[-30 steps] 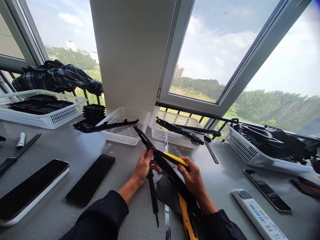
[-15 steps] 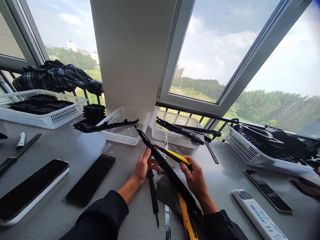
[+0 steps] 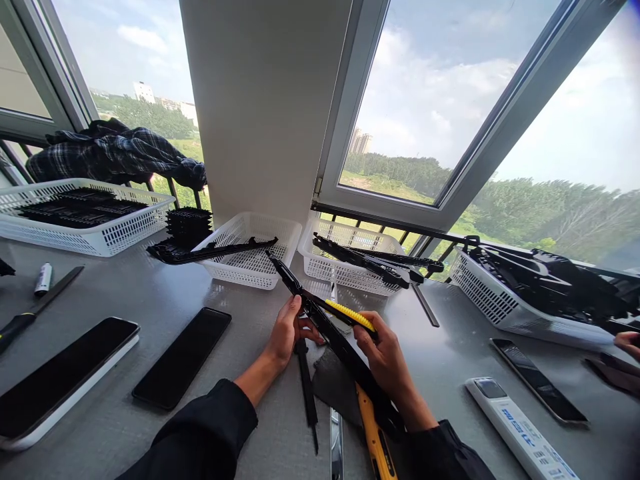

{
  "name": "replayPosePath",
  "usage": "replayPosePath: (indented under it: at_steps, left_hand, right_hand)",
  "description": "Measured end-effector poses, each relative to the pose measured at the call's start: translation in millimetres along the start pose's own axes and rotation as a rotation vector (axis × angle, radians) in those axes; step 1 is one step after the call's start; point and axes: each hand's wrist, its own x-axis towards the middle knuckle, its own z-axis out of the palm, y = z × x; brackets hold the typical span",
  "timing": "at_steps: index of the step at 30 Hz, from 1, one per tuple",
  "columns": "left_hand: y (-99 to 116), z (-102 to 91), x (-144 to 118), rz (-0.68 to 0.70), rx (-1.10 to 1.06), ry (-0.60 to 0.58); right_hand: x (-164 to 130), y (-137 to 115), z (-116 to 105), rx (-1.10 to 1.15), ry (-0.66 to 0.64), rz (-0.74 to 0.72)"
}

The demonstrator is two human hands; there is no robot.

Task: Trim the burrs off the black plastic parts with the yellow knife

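A long black plastic strip (image 3: 345, 351) slants across the middle, its far end pointing up and left toward the baskets. My left hand (image 3: 287, 333) is closed around the strip, thumb on top. In my right hand (image 3: 384, 350) is a utility knife (image 3: 350, 313) with a yellow ribbed grip, closed in the fingers. The knife's front end lies along the strip's edge, close to my left thumb; I cannot make out the blade tip. Below the strip rest a dark cloth (image 3: 333, 380), a thin black tool (image 3: 307, 387) and a yellow-handled tool (image 3: 371, 427).
White baskets with black parts line the back, one basket (image 3: 240, 277) straight ahead and another (image 3: 500, 310) at right. Phones lie on both sides, including a black phone (image 3: 183, 360). A file (image 3: 55, 293) is at left, a white device (image 3: 517, 427) at right. Another person's hand (image 3: 629, 343) shows at the right edge.
My right hand and the knife have shifted slightly left and up along the strip. The other person's hand has come further into view at the right edge.
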Motion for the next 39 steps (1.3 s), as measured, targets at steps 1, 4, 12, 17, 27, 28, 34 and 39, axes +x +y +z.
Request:
replayPosePath:
  at_steps: [1, 4, 12, 17, 27, 28, 34, 39]
  left_hand:
    - [0.1, 0.1, -0.1, -0.005, -0.002, -0.001]
    - [0.7, 0.5, -0.3, -0.008, -0.013, -0.002]
    - [1.7, 0.7, 0.1, -0.018, -0.020, -0.019]
    - [-1.4, -1.0, 2.0, -0.025, -0.006, 0.006]
    - [1.0, 1.2, -2.0, 0.014, 0.089, 0.009]
    - [1.1, 1.2, -1.9, 0.013, 0.091, 0.008]
    - [1.1, 2.6, -1.8, 0.003, 0.142, 0.017]
    - [1.2, 2.0, -2.5, 0.000, 0.094, 0.093]
  right_hand:
    - [0.2, -0.7, 0.3, -0.012, -0.003, -0.008]
    - [1.5, -2.5, 0.4, -0.059, 0.030, -0.023]
    - [0.8, -6.7, 1.3, -0.046, 0.063, -0.037]
    - [1.0, -10.4, 3.0, -0.058, 0.033, -0.041]
    - [0.7, -14.2, 1.5, -0.054, 0.013, -0.041]
    - [0.2, -14.3, 1.9, -0.055, 0.000, -0.042]
    - [0.7, -11.4, 0.6, -0.052, 0.116, -0.005]
    - [4.4, -3.7, -4.3, 0.048, 0.169, 0.049]
